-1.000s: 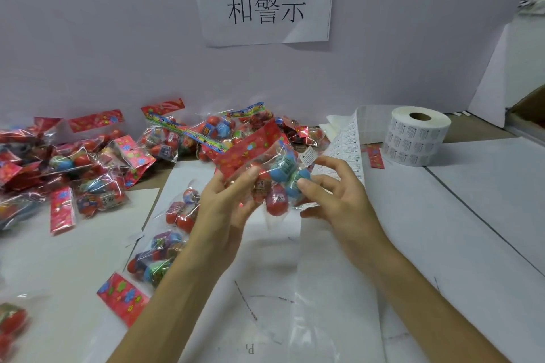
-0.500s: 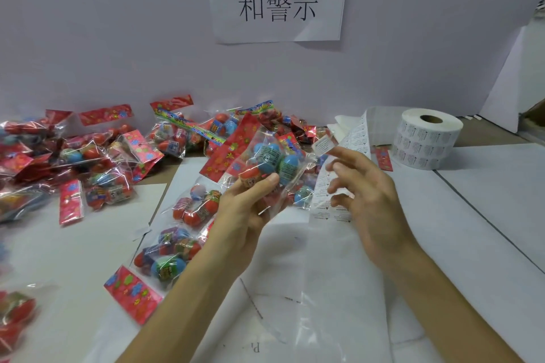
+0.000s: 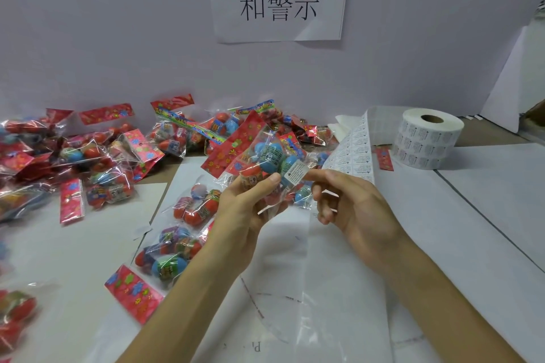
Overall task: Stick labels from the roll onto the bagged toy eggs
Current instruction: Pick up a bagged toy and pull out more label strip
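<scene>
My left hand [image 3: 250, 206] grips a bag [image 3: 265, 153]. My right hand [image 3: 356, 209] — one finger straight — presses a label [image 3: 297, 173] onto it.

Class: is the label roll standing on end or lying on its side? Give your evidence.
Standing on end: the label roll shows its core hole facing up, with printed labels wrapping its vertical side.

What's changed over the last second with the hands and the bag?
The right hand let go of the bag of toy eggs, took a label from by the label strip and brought it back left; its index finger now touches the label against the bag. The left hand kept holding the bag. The label roll stayed put.
</scene>
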A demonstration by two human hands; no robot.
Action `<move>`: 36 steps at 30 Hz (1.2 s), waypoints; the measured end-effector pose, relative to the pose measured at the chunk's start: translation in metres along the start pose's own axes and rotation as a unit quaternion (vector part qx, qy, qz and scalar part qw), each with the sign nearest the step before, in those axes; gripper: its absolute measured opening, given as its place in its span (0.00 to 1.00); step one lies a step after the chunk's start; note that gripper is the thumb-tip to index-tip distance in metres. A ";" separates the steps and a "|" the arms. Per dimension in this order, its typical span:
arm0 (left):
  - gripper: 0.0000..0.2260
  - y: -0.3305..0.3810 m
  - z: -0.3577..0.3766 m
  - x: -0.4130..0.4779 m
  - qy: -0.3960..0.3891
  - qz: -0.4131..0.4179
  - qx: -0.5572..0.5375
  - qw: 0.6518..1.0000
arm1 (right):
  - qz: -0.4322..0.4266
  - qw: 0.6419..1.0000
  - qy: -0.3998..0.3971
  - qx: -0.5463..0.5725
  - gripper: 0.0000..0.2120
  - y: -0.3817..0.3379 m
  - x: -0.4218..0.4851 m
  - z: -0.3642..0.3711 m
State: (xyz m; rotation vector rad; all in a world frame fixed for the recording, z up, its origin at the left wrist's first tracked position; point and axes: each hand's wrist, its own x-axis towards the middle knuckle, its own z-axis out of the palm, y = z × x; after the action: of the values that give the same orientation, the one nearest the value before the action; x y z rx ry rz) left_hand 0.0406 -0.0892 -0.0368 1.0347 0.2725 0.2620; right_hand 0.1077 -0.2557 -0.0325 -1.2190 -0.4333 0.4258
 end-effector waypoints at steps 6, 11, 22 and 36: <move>0.26 -0.001 0.000 -0.001 -0.005 0.007 0.013 1.000 | -0.002 1.000 0.005 -0.016 0.17 0.000 0.000 0.001; 0.26 -0.002 0.000 0.000 -0.007 0.014 0.035 0.999 | -0.002 1.000 0.009 -0.027 0.15 0.001 -0.001 0.001; 0.25 -0.003 -0.002 0.001 0.000 0.029 0.070 0.997 | 0.005 0.999 0.002 -0.039 0.18 0.001 -0.002 0.004; 0.27 -0.006 -0.002 0.004 0.035 0.043 0.104 0.993 | 0.006 0.998 0.018 -0.065 0.16 -0.001 -0.003 0.005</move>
State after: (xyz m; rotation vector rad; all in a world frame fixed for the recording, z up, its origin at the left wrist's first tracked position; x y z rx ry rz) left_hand 0.0444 -0.0894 -0.0431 1.2456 0.3245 0.3542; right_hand 0.1027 -0.2536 -0.0302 -1.3543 -0.4281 0.3898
